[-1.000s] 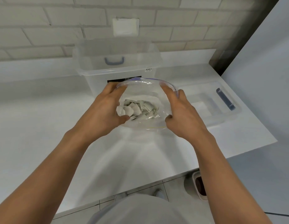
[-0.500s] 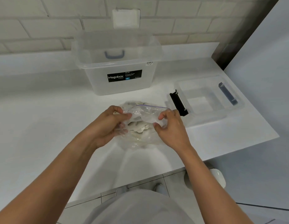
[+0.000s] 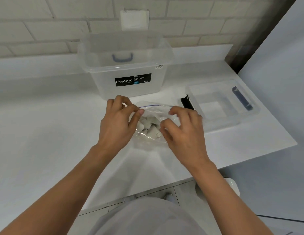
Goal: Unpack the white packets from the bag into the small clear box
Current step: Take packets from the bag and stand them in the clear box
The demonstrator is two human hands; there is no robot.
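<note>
Both of your hands are at the bag (image 3: 158, 110), a clear zip bag lying on the white counter (image 3: 46, 133) in the middle of the scene. Your left hand (image 3: 118, 123) pinches the bag's left edge between thumb and forefinger, right by the blue zip line along its far rim. Your right hand (image 3: 184, 133) sits over the bag's right side with its fingers curled. It is blurred, so you cannot tell whether it grips the plastic or only touches it. The two hands are apart, with the bag's middle showing between them.

Inside the bag the white packets (image 3: 147, 125) lie in a loose heap.

To the right, near the bag, stands the small clear box (image 3: 220, 122), open on top. It has a black clip (image 3: 186, 103) at its left end, close to your right fingers, and a dark blue clip (image 3: 242, 99) at its right end.

Farther back, just beyond the bag, stands a large clear box (image 3: 130, 93) with a black label (image 3: 132, 79) on its near wall and a blue handle (image 3: 122, 57) showing through the plastic behind.
</note>
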